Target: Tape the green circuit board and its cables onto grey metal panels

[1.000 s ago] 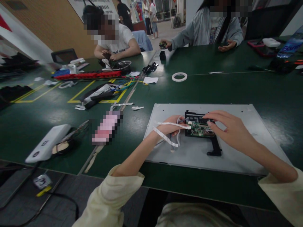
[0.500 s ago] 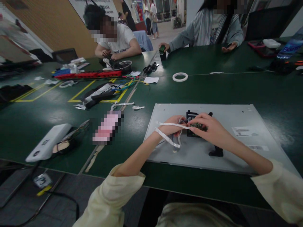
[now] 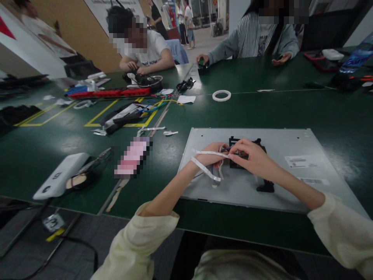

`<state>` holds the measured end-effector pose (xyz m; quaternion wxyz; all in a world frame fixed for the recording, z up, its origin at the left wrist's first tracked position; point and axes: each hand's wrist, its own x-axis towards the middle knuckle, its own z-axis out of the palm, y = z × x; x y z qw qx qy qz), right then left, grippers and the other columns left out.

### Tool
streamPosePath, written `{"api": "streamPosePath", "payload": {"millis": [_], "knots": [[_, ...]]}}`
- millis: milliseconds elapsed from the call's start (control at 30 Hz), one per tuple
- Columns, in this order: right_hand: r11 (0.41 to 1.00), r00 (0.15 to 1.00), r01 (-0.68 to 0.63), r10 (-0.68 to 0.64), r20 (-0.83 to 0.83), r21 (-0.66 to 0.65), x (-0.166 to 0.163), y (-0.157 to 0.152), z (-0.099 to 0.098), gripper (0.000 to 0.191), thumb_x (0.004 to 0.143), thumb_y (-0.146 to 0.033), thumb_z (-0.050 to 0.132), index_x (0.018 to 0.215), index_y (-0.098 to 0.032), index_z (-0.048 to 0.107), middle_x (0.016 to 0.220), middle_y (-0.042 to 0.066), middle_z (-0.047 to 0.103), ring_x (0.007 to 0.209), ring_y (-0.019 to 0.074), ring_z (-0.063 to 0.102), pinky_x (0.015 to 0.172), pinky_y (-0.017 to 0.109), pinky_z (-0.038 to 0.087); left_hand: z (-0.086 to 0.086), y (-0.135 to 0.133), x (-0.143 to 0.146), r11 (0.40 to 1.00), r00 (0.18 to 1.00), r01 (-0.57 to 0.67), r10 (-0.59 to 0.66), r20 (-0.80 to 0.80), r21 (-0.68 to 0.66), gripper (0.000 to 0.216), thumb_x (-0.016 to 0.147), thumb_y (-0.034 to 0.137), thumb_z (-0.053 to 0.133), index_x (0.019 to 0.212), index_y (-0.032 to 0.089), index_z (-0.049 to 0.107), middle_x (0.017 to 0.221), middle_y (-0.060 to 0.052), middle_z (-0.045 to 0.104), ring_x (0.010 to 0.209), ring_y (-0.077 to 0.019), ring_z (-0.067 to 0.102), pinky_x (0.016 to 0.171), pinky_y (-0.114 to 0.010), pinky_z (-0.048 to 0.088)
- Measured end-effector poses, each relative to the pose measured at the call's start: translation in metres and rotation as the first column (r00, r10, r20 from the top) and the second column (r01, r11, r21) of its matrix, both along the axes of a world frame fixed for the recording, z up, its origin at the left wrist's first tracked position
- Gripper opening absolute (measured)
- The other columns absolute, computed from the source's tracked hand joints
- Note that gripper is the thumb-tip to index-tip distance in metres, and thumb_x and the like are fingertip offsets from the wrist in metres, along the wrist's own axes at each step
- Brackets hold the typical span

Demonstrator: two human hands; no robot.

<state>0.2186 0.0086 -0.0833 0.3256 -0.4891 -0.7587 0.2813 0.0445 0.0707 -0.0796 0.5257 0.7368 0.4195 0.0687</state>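
R hand point(image 3: 253, 156) slid left over circuit board point(image 3: 243, 155) to L hand point(image 3: 214, 148), pic's mid-right; can't tell either's grip.

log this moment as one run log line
left hand: beside circuit board | right hand: at end of white strip, over board | gray panel: under both hands, on table

room: tabletop point(image 3: 262, 111) between grey panel point(image 3: 285, 144) and white ring point(image 3: 221, 99) | obstacles: phone point(image 3: 132, 157), white device point(image 3: 60, 175) left of panel; black bracket point(image 3: 266, 187) on panel
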Motion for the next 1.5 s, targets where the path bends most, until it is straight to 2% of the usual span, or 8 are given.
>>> {"api": "streamPosePath", "payload": {"millis": [167,400,600,733,867,967,1167,1500], "knots": [[1.000,0.999,-0.031,0.031,0.027,0.001,0.000,0.000,0.000,0.016,0.085,-0.034,0.057,0.080,-0.021,0.065,0.097,0.005,0.052,0.093,0.0184,0.051,0.083,0.035,0.041,-0.002,0.001,-0.001,1.000,1.000,-0.005,0.005,0.014,-0.008,0.021,0.082,0.032,0.055,0.091,0.012,0.057,0.043,0.005,0.047,0.034,-0.0054,0.044,0.036,-0.017,0.030],[0.995,0.976,-0.031,0.010,-0.220,-0.093,0.008,0.003,0.003,0.017,0.084,-0.033,0.055,0.076,-0.020,0.064,0.093,0.004,0.053,0.084,0.0159,0.053,0.071,0.030,0.042,-0.004,-0.001,-0.001,0.997,0.997,-0.057,0.059,0.049,-0.045,0.022,0.082,0.033,0.058,0.092,0.013,0.056,0.046,0.006,0.049,0.034,-0.0046,0.045,0.036,-0.016,0.033],[0.980,0.930,0.176,-0.196,-0.312,-0.092,0.040,-0.002,0.010,0.021,0.082,-0.040,0.056,0.077,-0.021,0.064,0.090,0.003,0.059,0.088,0.0180,0.055,0.076,0.031,0.042,-0.005,0.000,-0.001,0.994,0.997,-0.066,0.069,0.033,-0.091,0.024,0.087,0.039,0.051,0.091,0.016,0.054,0.058,0.003,0.057,0.036,-0.0048,0.048,0.036,-0.017,0.035],[0.904,0.837,0.380,-0.427,-0.343,-0.199,0.084,-0.004,-0.015,0.022,0.081,-0.044,0.058,0.084,-0.024,0.067,0.090,0.001,0.063,0.086,0.0171,0.057,0.079,0.030,0.043,0.001,-0.002,-0.001,0.986,0.991,-0.126,0.131,0.037,-0.108,0.040,0.089,0.053,0.040,0.099,0.016,0.053,0.091,-0.006,0.066,0.038,-0.0040,0.052,0.035,-0.018,0.036],[0.820,0.635,0.449,-0.573,-0.518,-0.356,0.114,-0.003,-0.045,0.020,0.075,-0.042,0.065,0.081,-0.023,0.067,0.086,0.001,0.062,0.083,0.0155,0.057,0.080,0.030,0.046,0.015,-0.008,-0.003,0.985,0.987,-0.156,0.159,0.039,-0.069,0.049,0.090,0.059,0.034,0.117,0.021,0.047,0.108,-0.010,0.064,0.041,-0.0048,0.054,0.037,-0.018,0.036],[0.822,0.559,0.413,-0.569,-0.603,-0.393,0.119,-0.002,-0.052,0.020,0.072,-0.041,0.069,0.080,-0.023,0.067,0.085,0.001,0.063,0.084,0.0165,0.058,0.080,0.031,0.048,0.024,-0.010,-0.006,0.992,0.991,-0.127,0.127,0.042,0.006,0.054,0.090,0.060,0.031,0.129,0.024,0.042,0.108,-0.009,0.066,0.043,-0.0061,0.055,0.040,-0.019,0.037],[0.836,0.739,0.440,-0.545,-0.397,-0.328,0.118,-0.001,-0.055,0.025,0.074,-0.048,0.065,0.084,-0.025,0.069,0.089,0.003,0.066,0.085,0.0216,0.059,0.080,0.037,0.048,0.028,-0.003,-0.015,0.972,0.993,-0.055,0.077,-0.089,0.230,0.065,0.089,0.061,0.032,0.142,0.024,0.030,0.096,-0.006,0.070,0.042,-0.0091,0.053,0.047,-0.021,0.040],[0.831,0.569,0.416,-0.555,-0.606,-0.370,0.115,-0.005,-0.047,0.018,0.075,-0.041,0.067,0.080,-0.024,0.067,0.090,0.002,0.062,0.087,0.0153,0.059,0.082,0.031,0.050,0.021,0.011,-0.022,0.764,0.898,-0.045,0.313,-0.309,0.643,0.053,0.093,0.052,0.024,0.122,0.018,0.053,0.098,-0.009,0.068,0.090,-0.0234,0.063,0.081,-0.030,0.042]]}}
